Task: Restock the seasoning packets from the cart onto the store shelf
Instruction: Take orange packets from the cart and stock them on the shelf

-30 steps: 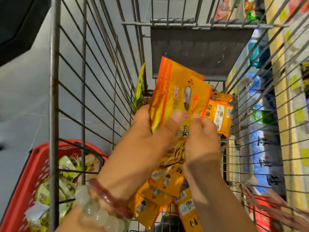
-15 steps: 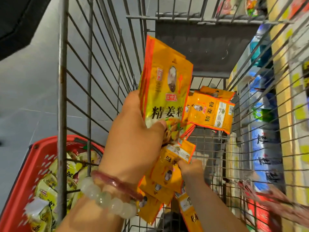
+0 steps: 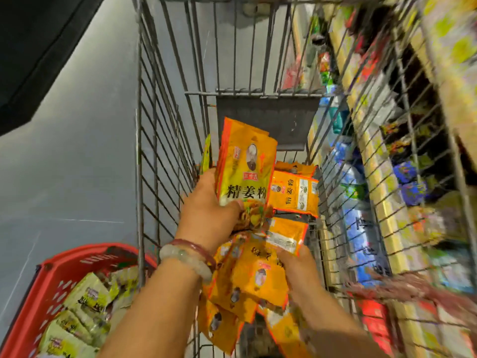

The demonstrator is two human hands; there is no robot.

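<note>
Nearest, at lower left: red plastic basket (image 3: 54, 275) on the grey floor (image 3: 64, 177) outside the cart, filled with pale yellow-green packets (image 3: 85, 301). Beside it, left forearm with a pale bead bracelet (image 3: 185, 262) and a dark red bangle (image 3: 196, 248) at the wrist, reaching into the wire shopping cart (image 3: 140, 151).

Low in the cart: loose pile of orange seasoning packets (image 3: 232, 301), overlapping and tilted. Right hand (image 3: 296, 267) down among them, fingers curled on an orange packet (image 3: 285, 235) shown back side up; exact grip blurred. Right forearm over the near part of the pile.

Above the pile: left hand (image 3: 209, 210) closed round the lower end of a stack of yellow ginger-powder packets (image 3: 245, 171), thumb across the front, stack held upright and well clear of the cart floor. Front packet printed with large black characters and a small oval portrait.

Just behind the held stack: two more orange packets (image 3: 295, 193) leaning against the right wall of the cart. Further back: grey folding panel (image 3: 265, 120) at the far end of the cart.

Beyond the right wall of the cart: store shelf (image 3: 374, 156) with yellow price strips and rows of blue, green and red goods, heavily blurred.
</note>
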